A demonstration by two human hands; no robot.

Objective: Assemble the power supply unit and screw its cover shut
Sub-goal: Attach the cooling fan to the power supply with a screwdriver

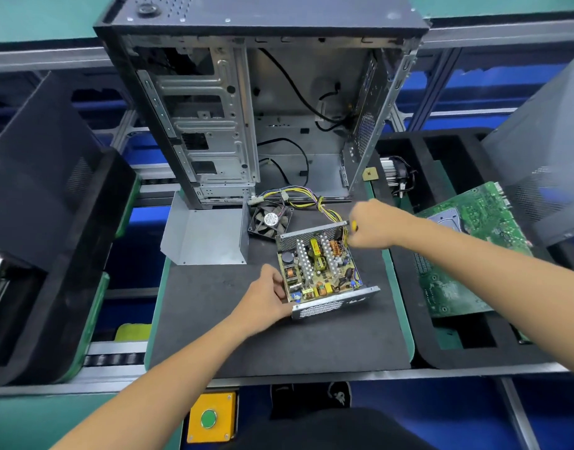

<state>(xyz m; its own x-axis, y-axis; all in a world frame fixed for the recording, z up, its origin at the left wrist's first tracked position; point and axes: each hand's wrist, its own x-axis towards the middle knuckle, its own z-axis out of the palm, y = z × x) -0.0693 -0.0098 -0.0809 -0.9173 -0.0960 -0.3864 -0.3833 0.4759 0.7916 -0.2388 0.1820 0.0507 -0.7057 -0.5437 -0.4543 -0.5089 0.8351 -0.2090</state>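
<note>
**benchrat:** So the open power supply unit [321, 271] sits in the middle of the black mat [214, 319], cover off, board and heatsinks exposed. Left hand [266, 300] grips its near-left edge, fingers curled on the metal tray. Right hand [375, 227] is closed round a yellow-handled screwdriver [354, 226] at the far right corner, right by the wire bundle [324, 206].

**solderjoe:** How would you handle it?

**benchrat:** By the sheet-metal walls only — stiff, probably some heft from the coils, and the edges look sharp. Board parts are fragile, so I'd keep fingers off the capacitors. The wires are floppy and will drag.

**solderjoe:** Anything in the way?

**benchrat:** The grey bent cover [204, 237] lies just left of it on the mat, the loose fan [270, 220] sits behind, touching nothing I can tell. The empty PC case [246, 118] stands at the back, motherboard [467, 248] off to the right — the wires are my guess for getting pinched under the cover.
</note>
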